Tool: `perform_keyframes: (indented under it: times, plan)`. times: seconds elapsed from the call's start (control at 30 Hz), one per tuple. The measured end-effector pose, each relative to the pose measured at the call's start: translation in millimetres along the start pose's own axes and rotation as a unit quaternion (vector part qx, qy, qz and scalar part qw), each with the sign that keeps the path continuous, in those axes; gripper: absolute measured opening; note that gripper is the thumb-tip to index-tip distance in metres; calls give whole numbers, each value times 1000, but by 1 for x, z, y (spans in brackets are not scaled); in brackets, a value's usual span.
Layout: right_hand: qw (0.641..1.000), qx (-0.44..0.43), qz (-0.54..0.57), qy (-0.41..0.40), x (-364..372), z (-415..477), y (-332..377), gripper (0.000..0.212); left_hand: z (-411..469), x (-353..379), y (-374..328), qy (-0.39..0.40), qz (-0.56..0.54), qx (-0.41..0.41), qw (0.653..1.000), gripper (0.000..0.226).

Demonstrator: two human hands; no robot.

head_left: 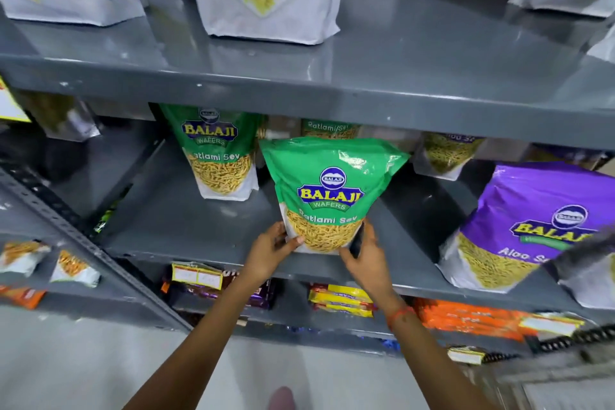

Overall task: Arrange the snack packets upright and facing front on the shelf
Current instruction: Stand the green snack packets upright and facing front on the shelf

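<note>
Landmark taken as the green Ratlami Sev packet (329,193) standing upright at the front edge of the grey middle shelf (186,236), logo and name facing out, top seam crumpled and catching glare.

Far left of it, a packet (63,116) under the upper shelf (299,90) sits in shadow; its label cannot be read. Below and left, small packets (75,268) on a side rack are blurred. Just left and behind stands a second green packet (218,150), upright and front-facing, its top cut off by the upper shelf edge.

The left hand (269,251) grips the landmark packet's lower left corner, thumb on the front face. Directly behind the landmark, another green packet (329,130) shows only a strip of lettering.

The right hand (364,255) presses the lower right corner and also holds a dark flat object (356,241) that cannot be identified; fingers behind the packet are hidden.

Right and behind, a white-based packet (446,153) is half hidden. Far right, a purple Aloo Sev packet (529,226) stands upright, its name cut off by a blurred dark shape (585,251)
</note>
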State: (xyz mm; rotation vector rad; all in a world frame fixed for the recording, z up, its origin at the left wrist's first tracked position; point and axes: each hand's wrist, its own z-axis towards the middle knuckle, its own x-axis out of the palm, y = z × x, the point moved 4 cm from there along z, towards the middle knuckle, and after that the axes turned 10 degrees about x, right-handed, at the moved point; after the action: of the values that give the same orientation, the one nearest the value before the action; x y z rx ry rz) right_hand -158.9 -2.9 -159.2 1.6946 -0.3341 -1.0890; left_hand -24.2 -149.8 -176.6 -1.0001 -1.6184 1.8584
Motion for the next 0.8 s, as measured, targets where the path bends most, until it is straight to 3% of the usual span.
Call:
perform_keyframes:
  times: [0.43, 0.53, 0.63, 0.7, 0.8]
  plan:
    - [999, -17, 19, 20, -10, -39, -2, 54, -38, 12, -19, 3, 23, 3, 1000, 19]
    - [998, -9, 27, -50, -14, -52, 2, 63, -42, 11, -22, 10, 26, 6, 1000, 30]
    - [980, -106, 25, -167, -18, -75, 29, 60, -48, 2, -30, -16, 60, 47, 997, 53]
    - [969, -171, 17, -176, -10, -86, 52, 58, -51, -10, -40, -61, 108, 80, 989, 66]
    - [958, -235, 10, -162, 19, -91, 90, 53, -54, -33, -54, -87, 136, 141, 977, 66]
